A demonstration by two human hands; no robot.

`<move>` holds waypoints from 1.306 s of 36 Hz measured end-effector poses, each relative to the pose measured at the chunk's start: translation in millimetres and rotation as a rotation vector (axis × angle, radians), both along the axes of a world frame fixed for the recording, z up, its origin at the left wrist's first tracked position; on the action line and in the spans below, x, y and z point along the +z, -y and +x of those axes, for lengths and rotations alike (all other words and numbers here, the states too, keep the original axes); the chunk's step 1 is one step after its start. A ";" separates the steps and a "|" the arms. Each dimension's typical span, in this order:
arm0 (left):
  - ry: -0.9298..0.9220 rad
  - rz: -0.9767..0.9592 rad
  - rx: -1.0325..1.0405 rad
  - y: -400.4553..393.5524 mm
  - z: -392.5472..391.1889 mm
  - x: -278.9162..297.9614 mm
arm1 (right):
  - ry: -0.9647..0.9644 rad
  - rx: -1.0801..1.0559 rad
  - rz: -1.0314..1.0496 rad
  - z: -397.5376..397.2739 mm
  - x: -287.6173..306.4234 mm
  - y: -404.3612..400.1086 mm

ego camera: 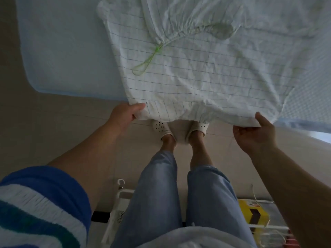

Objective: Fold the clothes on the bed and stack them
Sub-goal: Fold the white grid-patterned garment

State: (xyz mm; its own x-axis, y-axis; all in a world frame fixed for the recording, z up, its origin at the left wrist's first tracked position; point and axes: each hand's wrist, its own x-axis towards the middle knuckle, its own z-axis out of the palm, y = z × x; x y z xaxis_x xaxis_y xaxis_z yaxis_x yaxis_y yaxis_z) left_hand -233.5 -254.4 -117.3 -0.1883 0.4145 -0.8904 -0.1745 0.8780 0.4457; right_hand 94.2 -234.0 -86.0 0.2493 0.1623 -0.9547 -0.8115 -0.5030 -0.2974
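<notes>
Garment (pixel 206 72), white with thin lines and a green drawstring (pixel 148 58), lies spread on the bed (pixel 62 51), its near hem overhanging the edge. We pinch that hem, left hand (pixel 125 115) and right hand (pixel 254 133) at opposite corners. Light, limp, creased cloth, we judge; corner holds should keep it taut.

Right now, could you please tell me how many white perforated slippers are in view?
2: the left white perforated slipper and the right, on the person's feet, toes hidden under the white checked garment's hem.

The garment (pixel 197 65) lies on the bed (pixel 62 51), its near edge overhanging the feet (pixel 179 129).
</notes>
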 end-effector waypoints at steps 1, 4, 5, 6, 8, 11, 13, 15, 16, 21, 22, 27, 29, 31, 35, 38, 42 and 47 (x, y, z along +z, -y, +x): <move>-0.007 -0.028 -0.021 1.5 0.7 2.2 | 0.001 -0.020 0.002 1.5 5.1 -0.1; -0.003 -0.072 -0.002 2.9 3.2 10.0 | 0.034 -0.018 -0.012 6.0 18.7 -2.2; 0.023 -0.073 0.062 1.7 4.4 13.3 | 0.036 -0.004 -0.012 7.1 22.5 -3.0; 0.062 -0.069 0.154 -0.5 5.2 17.0 | 0.033 0.008 -0.012 8.5 25.5 -3.7; 0.133 -0.061 0.329 -5.0 5.0 24.2 | 0.030 0.014 -0.022 11.1 30.0 -5.1; 0.152 -0.065 0.410 -11.9 2.6 34.7 | 0.056 -0.016 -0.035 15.9 35.2 -8.2; 0.185 -0.056 0.425 -16.8 2.9 42.9 | 0.067 -0.034 -0.031 18.6 39.2 -11.1; 0.262 -0.044 0.428 -21.3 4.5 49.5 | 0.068 -0.050 -0.004 20.3 44.1 -15.4; 0.312 -0.041 0.423 -24.2 4.9 52.5 | 0.070 -0.059 0.015 21.1 46.5 -18.4; 0.574 0.053 0.347 -42.2 10.5 67.9 | 0.079 -0.029 0.115 21.7 59.7 -43.4; 0.579 0.060 0.319 -47.4 11.6 69.2 | 0.075 -0.021 0.139 21.8 62.0 -50.4; 0.477 0.070 0.333 -91.0 19.4 70.1 | 0.017 0.009 0.248 27.9 67.1 -99.9; 0.411 0.097 0.408 -114.8 20.9 67.1 | -0.020 0.026 0.283 32.4 65.9 -124.8; 0.366 0.124 0.448 -141.0 21.2 63.8 | -0.033 0.055 0.303 37.3 62.4 -152.2; 0.303 0.154 0.476 -198.6 23.8 58.3 | -0.025 0.151 0.289 45.9 45.5 -214.9; 0.207 0.161 0.588 -239.9 28.4 49.9 | -0.005 0.263 0.245 51.0 27.0 -256.0; 0.143 0.076 0.574 -267.5 41.5 39.5 | 0.034 0.439 0.147 53.9 0.9 -289.9; -0.152 -0.120 0.218 -278.7 53.7 27.9 | 0.270 0.782 0.059 46.8 -20.9 -297.7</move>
